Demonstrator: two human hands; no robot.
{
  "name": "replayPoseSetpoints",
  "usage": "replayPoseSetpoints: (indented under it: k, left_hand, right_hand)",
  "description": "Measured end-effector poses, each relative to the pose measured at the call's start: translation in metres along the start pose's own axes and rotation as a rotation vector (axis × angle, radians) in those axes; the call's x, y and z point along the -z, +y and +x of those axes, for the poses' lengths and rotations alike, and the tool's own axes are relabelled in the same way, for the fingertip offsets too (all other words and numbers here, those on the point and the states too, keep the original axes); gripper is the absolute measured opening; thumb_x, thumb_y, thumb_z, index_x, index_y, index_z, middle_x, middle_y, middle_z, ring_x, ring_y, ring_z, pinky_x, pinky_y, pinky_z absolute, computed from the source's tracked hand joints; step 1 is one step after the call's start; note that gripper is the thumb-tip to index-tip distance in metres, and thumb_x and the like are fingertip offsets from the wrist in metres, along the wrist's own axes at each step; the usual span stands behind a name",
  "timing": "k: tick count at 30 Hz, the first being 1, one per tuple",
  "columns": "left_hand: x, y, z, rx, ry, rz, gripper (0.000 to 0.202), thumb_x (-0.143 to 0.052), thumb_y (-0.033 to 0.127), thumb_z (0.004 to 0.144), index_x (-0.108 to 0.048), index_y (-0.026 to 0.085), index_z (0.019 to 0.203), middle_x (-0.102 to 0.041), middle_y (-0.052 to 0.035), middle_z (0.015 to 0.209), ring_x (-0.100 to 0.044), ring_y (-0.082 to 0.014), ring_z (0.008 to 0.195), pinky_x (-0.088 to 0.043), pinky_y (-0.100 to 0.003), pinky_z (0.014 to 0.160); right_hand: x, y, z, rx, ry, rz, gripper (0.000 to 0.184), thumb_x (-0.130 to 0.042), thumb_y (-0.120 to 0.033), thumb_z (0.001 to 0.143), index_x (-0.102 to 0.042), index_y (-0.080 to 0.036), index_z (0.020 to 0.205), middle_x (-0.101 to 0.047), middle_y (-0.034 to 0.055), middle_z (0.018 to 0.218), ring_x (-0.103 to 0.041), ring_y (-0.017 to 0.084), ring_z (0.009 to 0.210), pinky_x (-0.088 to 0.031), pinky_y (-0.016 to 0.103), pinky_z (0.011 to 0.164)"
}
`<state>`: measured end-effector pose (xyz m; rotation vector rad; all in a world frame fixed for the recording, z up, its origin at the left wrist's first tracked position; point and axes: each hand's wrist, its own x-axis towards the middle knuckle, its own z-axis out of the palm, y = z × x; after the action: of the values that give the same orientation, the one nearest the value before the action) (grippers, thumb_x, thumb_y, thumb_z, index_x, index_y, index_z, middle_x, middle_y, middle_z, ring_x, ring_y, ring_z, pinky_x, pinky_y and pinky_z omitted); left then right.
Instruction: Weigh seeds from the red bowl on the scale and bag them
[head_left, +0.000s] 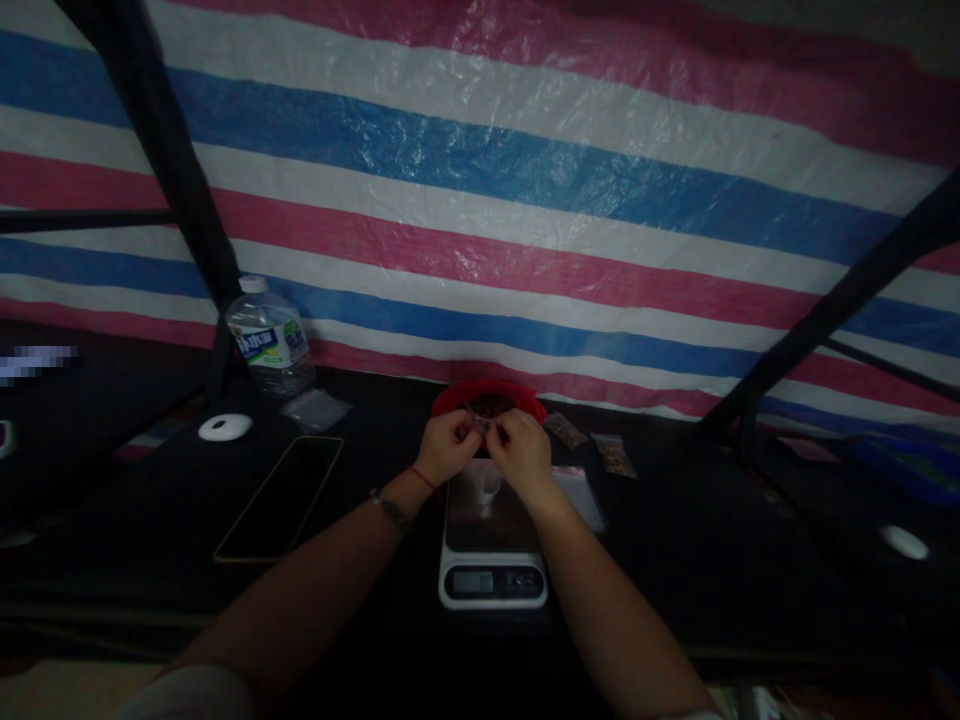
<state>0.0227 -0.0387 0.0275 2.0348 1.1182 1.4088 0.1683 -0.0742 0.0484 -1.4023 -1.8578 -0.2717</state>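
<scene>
My left hand (448,446) and my right hand (523,450) meet above the far end of a kitchen scale (493,535), fingers pinched. Between the fingertips is what looks like a small clear plastic bag (481,418), mostly hidden by them. Just beyond lies a red basin (450,397) with dark brown contents. A small clear plastic cup (487,484) rests on the scale plate, under my hands. To the right are two small filled bags, one by the basin (564,430) and another farther out (613,456). Flat clear bags (583,498) lie beside the scale, partly behind my right forearm.
On the left are a phone (280,500), a white oval case (225,428), a clear bag (316,409) and a large plastic bottle (270,340). Another white oval object (905,542) sits far right. Striped sheeting (525,200) hangs behind the black table, between dark slanted posts.
</scene>
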Motion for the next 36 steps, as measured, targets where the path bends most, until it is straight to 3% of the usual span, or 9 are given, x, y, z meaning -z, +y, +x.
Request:
replayPoseSetpoints:
  k: [4,7,11,18,21,23,28,33,36]
  left_hand:
    - [0.0,-0.001,0.0,0.026,0.009,-0.016,0.016,-0.055,0.021,0.069,-0.051,0.016,0.055,-0.047,0.0046,0.048,-0.043,-0.0079,0.047,-0.031,-0.02,0.048]
    - [0.0,0.0,0.0,0.036,-0.004,0.0,0.018,-0.055,0.023,0.072,-0.053,0.015,0.056,-0.05,0.004,0.05,-0.045,-0.0077,0.048,-0.032,-0.02,0.049]
    - [-0.001,0.001,-0.001,0.005,-0.03,0.046,0.018,-0.055,0.024,0.075,-0.056,0.015,0.06,-0.056,0.0025,0.054,-0.05,-0.0082,0.05,-0.034,-0.02,0.05]
    - [0.008,0.004,-0.002,-0.307,-0.167,0.144,0.019,-0.051,0.026,0.082,-0.062,0.016,0.07,-0.062,-0.0016,0.064,-0.057,-0.012,0.061,-0.043,-0.024,0.06]
    - [0.018,0.002,0.002,-0.456,-0.108,0.194,0.019,-0.054,0.031,0.08,-0.065,0.017,0.086,-0.067,-0.0066,0.084,-0.061,-0.0191,0.085,-0.047,-0.033,0.08]
    - [0.025,0.0,0.006,-0.512,-0.087,0.249,0.034,-0.058,0.034,0.076,-0.063,0.017,0.105,-0.065,-0.0101,0.107,-0.056,-0.0244,0.105,-0.041,-0.041,0.095]
    - [0.034,-0.003,0.013,-0.512,-0.256,0.417,0.072,-0.064,0.046,0.071,-0.045,0.022,0.135,-0.045,-0.0105,0.141,-0.033,-0.0333,0.132,-0.022,-0.05,0.108]
    - [0.033,-0.003,0.013,-0.503,-0.317,0.445,0.065,-0.064,0.054,0.071,-0.052,0.025,0.129,-0.058,-0.0086,0.127,-0.041,-0.0305,0.125,-0.018,-0.05,0.109]
    - [0.037,0.0,0.015,-0.467,-0.291,0.433,0.054,-0.063,0.051,0.072,-0.059,0.022,0.117,-0.064,-0.0077,0.114,-0.052,-0.0264,0.113,-0.019,-0.048,0.109]
  right_hand:
    - [0.005,0.01,0.003,0.009,0.062,0.09,0.012,-0.051,-0.014,0.08,-0.062,-0.017,0.077,-0.061,0.0059,0.078,-0.057,0.019,0.078,-0.047,0.03,0.074]
    - [0.006,0.015,0.005,0.133,0.029,0.198,0.021,-0.048,-0.008,0.08,-0.064,-0.016,0.092,-0.061,0.009,0.094,-0.058,0.019,0.092,-0.049,0.031,0.081]
    - [0.002,0.018,0.003,0.235,-0.056,0.217,0.026,-0.047,-0.007,0.082,-0.069,-0.018,0.092,-0.061,0.0106,0.104,-0.058,0.02,0.097,-0.051,0.032,0.083]
    - [-0.001,0.019,0.001,0.21,-0.145,0.232,0.029,-0.05,-0.008,0.083,-0.071,-0.019,0.101,-0.068,0.0084,0.097,-0.062,0.018,0.091,-0.052,0.032,0.083]
    - [0.0,0.021,0.001,0.147,-0.104,0.267,0.025,-0.053,-0.012,0.084,-0.071,-0.019,0.1,-0.069,0.008,0.094,-0.063,0.018,0.088,-0.052,0.031,0.081]
    - [0.0,0.022,0.002,0.096,-0.077,0.292,0.024,-0.057,-0.015,0.083,-0.069,-0.019,0.103,-0.068,0.0079,0.094,-0.063,0.019,0.088,-0.052,0.031,0.081]
    - [0.001,0.022,0.002,0.064,-0.125,0.348,0.032,-0.065,-0.018,0.077,-0.066,-0.021,0.109,-0.065,0.0072,0.103,-0.062,0.019,0.093,-0.051,0.033,0.085]
    - [0.002,0.016,0.002,0.169,-0.239,0.358,0.025,-0.063,-0.017,0.079,-0.068,-0.021,0.104,-0.063,0.0077,0.107,-0.057,0.02,0.104,-0.047,0.034,0.093]
    - [0.006,0.018,0.004,0.168,-0.205,0.394,0.022,-0.055,-0.015,0.084,-0.067,-0.02,0.102,-0.062,0.008,0.103,-0.058,0.018,0.1,-0.047,0.032,0.09]
